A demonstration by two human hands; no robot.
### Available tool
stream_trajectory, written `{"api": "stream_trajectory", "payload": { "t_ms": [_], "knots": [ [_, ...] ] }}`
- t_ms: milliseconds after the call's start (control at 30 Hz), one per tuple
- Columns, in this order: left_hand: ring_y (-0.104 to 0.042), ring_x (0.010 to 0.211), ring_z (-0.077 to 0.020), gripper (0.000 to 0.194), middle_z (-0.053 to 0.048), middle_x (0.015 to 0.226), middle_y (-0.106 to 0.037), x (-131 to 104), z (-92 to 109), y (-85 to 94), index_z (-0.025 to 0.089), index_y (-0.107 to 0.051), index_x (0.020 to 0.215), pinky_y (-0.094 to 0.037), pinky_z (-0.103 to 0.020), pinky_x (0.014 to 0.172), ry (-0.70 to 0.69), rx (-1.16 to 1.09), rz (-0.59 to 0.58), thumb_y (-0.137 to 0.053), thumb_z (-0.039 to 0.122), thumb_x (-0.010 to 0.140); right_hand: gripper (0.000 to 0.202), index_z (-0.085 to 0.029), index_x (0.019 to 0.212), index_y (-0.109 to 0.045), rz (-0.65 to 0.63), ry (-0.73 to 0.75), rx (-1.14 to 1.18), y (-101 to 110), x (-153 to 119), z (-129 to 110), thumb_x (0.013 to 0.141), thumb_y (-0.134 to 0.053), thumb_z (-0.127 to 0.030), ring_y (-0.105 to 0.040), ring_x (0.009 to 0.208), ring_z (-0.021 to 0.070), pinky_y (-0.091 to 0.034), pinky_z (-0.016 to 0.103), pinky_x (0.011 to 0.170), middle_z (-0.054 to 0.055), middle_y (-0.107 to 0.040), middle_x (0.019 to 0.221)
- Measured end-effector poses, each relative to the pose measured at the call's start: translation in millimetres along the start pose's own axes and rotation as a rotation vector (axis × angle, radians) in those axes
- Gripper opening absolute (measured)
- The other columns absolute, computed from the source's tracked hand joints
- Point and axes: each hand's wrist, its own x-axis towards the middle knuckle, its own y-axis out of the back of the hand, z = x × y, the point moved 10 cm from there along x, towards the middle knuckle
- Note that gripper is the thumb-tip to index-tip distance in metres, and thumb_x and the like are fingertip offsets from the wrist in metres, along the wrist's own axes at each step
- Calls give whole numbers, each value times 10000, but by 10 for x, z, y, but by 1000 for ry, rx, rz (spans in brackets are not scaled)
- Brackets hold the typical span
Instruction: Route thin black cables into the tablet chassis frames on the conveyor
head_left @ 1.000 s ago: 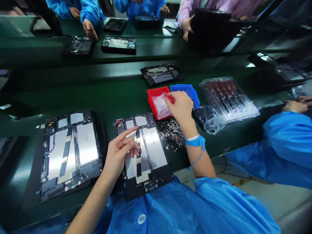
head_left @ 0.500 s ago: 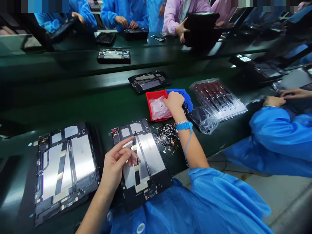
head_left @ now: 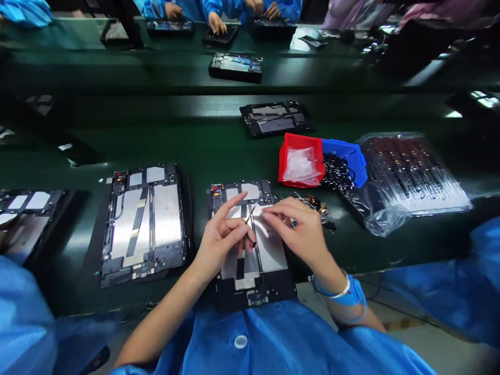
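Observation:
Over an opened tablet (head_left: 273, 250), with silvery panels and dark flex strips showing, both my hands are raised. My left hand (head_left: 224, 232) pinches a short thin black cable (head_left: 250, 214) between thumb and fingers, its upper end sticking up past the fingertips. Close to that end, my right hand (head_left: 300, 229) has its thumb and forefinger pressed together; whatever is between them is too small to make out. A blue strap circles the right wrist. Behind the right hand lies a pile of small cable parts (head_left: 312, 203), partly covered by it.
A red bin (head_left: 282, 159) with clear bags adjoins a blue bin (head_left: 361, 166) of black cables. Right of them lies a plastic-wrapped tray of parts (head_left: 422, 172). Another opened tablet (head_left: 166, 219) is at left, one more (head_left: 277, 119) behind. Co-workers' hands (head_left: 216, 23) work across the bench.
My right hand has come back from the bins to the left hand above the tablet. The left hand still pinches the cable. The camera view has swung left.

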Motion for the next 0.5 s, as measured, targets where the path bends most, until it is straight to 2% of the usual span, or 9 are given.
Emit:
{"api": "stream_trajectory", "payload": {
  "t_ms": [67,133,200,267,333,400,467,500],
  "knots": [
    [-541,442,-95,900,25,589,-633,-30,-24,-91,210,-198,1534,-394,-152,409,49,-89,-77,-717,327,809,124,-227,890,-724,-158,-129,335,-329,-123,10,865,-648,-321,-597,599,122,-474,252,513,9,-691,743],
    [-489,399,-79,932,46,560,-604,-65,-53,-172,234,-182,1537,-370,-140,375,98,-166,-143,-736,341,795,179,-225,858,-729,-183,-194,596,-494,-172,8,837,-680,-396,-608,611,123,-488,254,531,7,-680,719],
    [-445,376,-66,914,56,545,-581,-108,-90,-225,250,-216,1529,-353,-132,357,138,-219,-192,-745,347,790,206,-225,764,-724,-155,-196,744,-538,-172,-10,797,-720,-429,-610,627,124,-498,261,564,1,-664,686],
    [-444,382,-67,870,51,556,-575,-176,-127,-245,250,-258,1517,-357,-136,355,163,-236,-231,-736,362,799,205,-223,698,-711,-157,-189,794,-547,-170,-47,776,-745,-409,-595,620,119,-490,259,569,-7,-642,656],
    [-488,420,-83,746,25,600,-595,-283,-134,-182,229,-311,1498,-389,-154,377,138,-171,-233,-662,388,859,174,-223,691,-702,-193,-213,800,-565,-187,-78,775,-751,-367,-587,635,115,-481,254,581,-11,-635,660],
    [-571,530,-111,567,-21,720,-645,-428,-34,54,228,-372,1465,-455,-189,453,-5,49,-104,-545,352,939,144,-222,695,-689,-216,-313,784,-596,-232,-36,766,-756,-327,-579,642,108,-467,241,586,-16,-634,674],
    [-634,706,-142,451,-57,878,-679,-693,275,357,233,-452,1407,-512,-241,593,-312,444,145,-492,229,958,146,-215,693,-670,-231,-469,744,-657,-315,60,754,-756,-316,-564,613,100,-446,229,564,-23,-625,659],
    [-646,795,-159,435,-67,948,-685,-885,458,430,231,-502,1361,-521,-272,670,-493,680,263,-505,155,933,159,-208,689,-659,-249,-547,711,-704,-369,103,748,-752,-322,-555,594,99,-436,229,552,-23,-619,646]
  ]
}}
